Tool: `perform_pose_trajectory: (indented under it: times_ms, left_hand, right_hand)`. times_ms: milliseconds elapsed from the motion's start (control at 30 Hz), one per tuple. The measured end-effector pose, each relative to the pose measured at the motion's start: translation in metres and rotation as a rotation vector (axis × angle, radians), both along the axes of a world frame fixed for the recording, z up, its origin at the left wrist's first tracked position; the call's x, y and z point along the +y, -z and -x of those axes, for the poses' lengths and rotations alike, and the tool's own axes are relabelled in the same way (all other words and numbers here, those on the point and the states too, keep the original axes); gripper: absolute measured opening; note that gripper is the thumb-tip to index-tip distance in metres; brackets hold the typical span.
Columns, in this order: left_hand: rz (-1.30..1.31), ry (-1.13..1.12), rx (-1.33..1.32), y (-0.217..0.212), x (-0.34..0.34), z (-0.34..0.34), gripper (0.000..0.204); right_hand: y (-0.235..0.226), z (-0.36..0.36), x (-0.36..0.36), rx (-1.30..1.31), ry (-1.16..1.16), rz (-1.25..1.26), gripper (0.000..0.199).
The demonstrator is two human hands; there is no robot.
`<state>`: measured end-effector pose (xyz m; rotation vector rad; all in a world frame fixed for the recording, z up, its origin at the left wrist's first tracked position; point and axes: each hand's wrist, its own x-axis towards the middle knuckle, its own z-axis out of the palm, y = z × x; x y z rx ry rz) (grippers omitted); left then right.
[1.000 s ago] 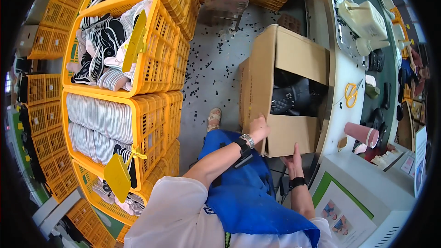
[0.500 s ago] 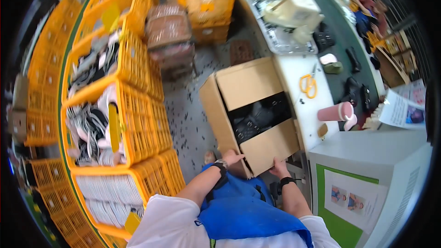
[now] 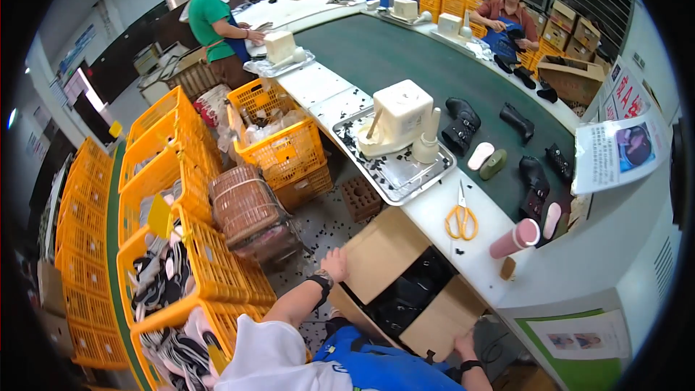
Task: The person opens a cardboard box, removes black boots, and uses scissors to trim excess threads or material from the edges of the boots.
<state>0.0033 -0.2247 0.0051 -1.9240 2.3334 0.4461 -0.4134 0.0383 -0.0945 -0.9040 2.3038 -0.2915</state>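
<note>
A brown cardboard box [image 3: 384,255] stands on the floor against the white bench edge, its two flaps leaving a gap between them. Through that gap I see black buckled boots [image 3: 414,291], partly covered. My left hand [image 3: 334,264] grips the box's left side by the far flap. Down at the near right corner, my right hand [image 3: 463,345] holds the edge of the near flap [image 3: 441,322]. The fingertips of the right hand are partly hidden by the cardboard.
On the bench are orange-handled scissors [image 3: 461,219], a pink tumbler [image 3: 515,238] and a metal tray [image 3: 394,174] with a white container [image 3: 402,112]. Boots [image 3: 461,127] lie on the green belt [image 3: 347,51]. Yellow crates [image 3: 224,261] line my left. Several people work farther off.
My view has tilted up toward the far bench and people. My left hand has moved from the box's near left corner to its far left side; my right hand stays at the near flap.
</note>
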Motion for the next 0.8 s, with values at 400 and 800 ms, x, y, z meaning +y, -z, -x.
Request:
perform_pose_trajectory:
  times_ms: [400, 800]
  left_hand:
    - [-0.598, 0.436, -0.116, 0.05, -0.035, -0.008, 0.046]
    - [-0.359, 0.228, 0.273, 0.031, -0.02, -0.064, 0.079]
  right_hand:
    - [-0.025, -0.169, -0.108, -0.19, -0.116, 0.223, 0.023]
    - [-0.09, -0.23, -0.248, -0.837, 0.287, -0.131, 0.026]
